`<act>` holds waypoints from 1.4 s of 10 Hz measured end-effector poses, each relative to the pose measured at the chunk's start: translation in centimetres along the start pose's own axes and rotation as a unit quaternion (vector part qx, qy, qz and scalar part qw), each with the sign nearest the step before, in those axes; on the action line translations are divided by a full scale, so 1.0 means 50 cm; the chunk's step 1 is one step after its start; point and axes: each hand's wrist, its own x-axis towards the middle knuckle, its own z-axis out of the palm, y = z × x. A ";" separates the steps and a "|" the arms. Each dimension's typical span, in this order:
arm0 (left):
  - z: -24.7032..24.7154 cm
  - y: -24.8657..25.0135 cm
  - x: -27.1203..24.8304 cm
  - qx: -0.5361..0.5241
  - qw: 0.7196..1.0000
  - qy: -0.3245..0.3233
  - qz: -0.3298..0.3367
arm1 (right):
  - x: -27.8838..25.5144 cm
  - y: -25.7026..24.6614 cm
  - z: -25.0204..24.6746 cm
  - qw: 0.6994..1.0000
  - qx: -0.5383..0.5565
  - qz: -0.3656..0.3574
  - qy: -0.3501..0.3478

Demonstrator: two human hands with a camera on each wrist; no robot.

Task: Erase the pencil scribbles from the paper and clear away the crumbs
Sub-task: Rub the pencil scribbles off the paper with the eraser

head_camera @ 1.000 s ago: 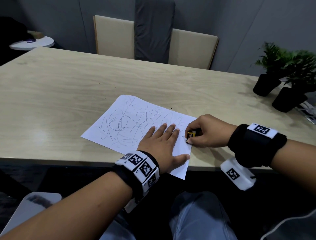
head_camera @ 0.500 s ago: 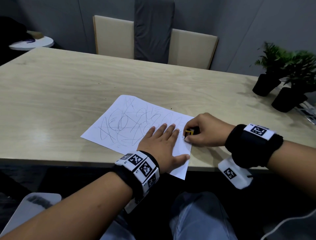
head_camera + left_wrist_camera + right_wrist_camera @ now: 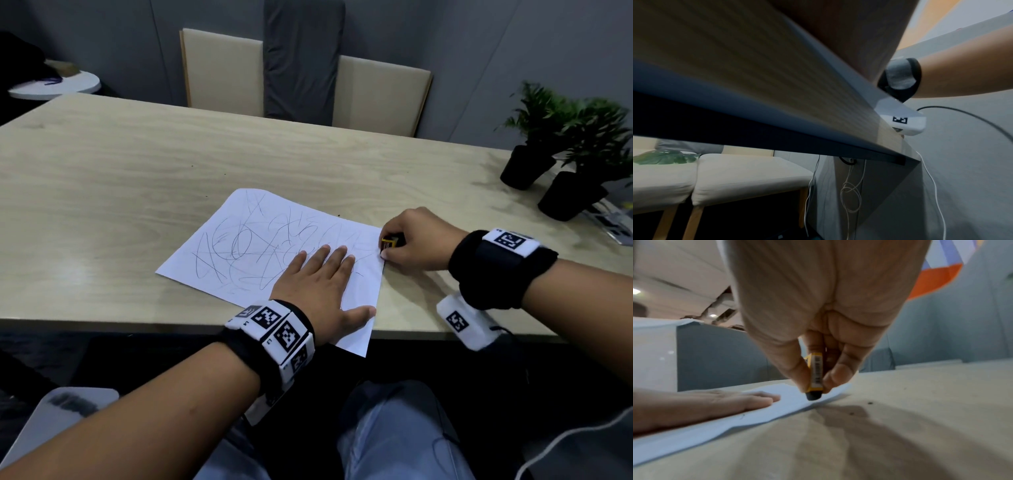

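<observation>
A white sheet of paper (image 3: pixel 260 250) covered in grey pencil scribbles lies near the table's front edge, one corner hanging over it. My left hand (image 3: pixel 322 284) lies flat on the sheet's near right part, fingers straight. My right hand (image 3: pixel 414 240) pinches a dark eraser in a yellow sleeve (image 3: pixel 389 242) at the paper's far right corner. In the right wrist view the eraser (image 3: pixel 814 378) stands upright with its dark tip on the paper (image 3: pixel 764 412), beside my left hand (image 3: pixel 711 402). The left wrist view shows only the table edge from below.
The wooden table (image 3: pixel 137 178) stretches far and left. Two potted plants (image 3: pixel 561 147) stand at the back right. Dark crumbs (image 3: pixel 870 402) speckle the table right of the paper. Two beige chairs (image 3: pixel 222 78) stand behind the table.
My right hand with the eraser has slid a little away from me along the paper's right edge, toward its far right corner. The left hand has stayed in place.
</observation>
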 end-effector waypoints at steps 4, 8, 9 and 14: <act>-0.003 0.000 -0.002 -0.002 1.000 -0.001 -0.002 | 0.003 -0.019 0.017 0.999 0.034 -0.010 -0.008; -0.002 -0.001 0.001 0.001 1.000 -0.001 -0.003 | -0.020 -0.034 0.026 0.997 0.025 -0.059 -0.046; 0.000 -0.002 0.001 -0.006 1.000 0.001 -0.001 | -0.025 -0.028 0.021 0.998 0.022 -0.048 -0.034; -0.003 0.000 0.000 -0.001 1.000 -0.004 -0.001 | -0.050 -0.024 0.024 0.995 0.026 -0.078 -0.063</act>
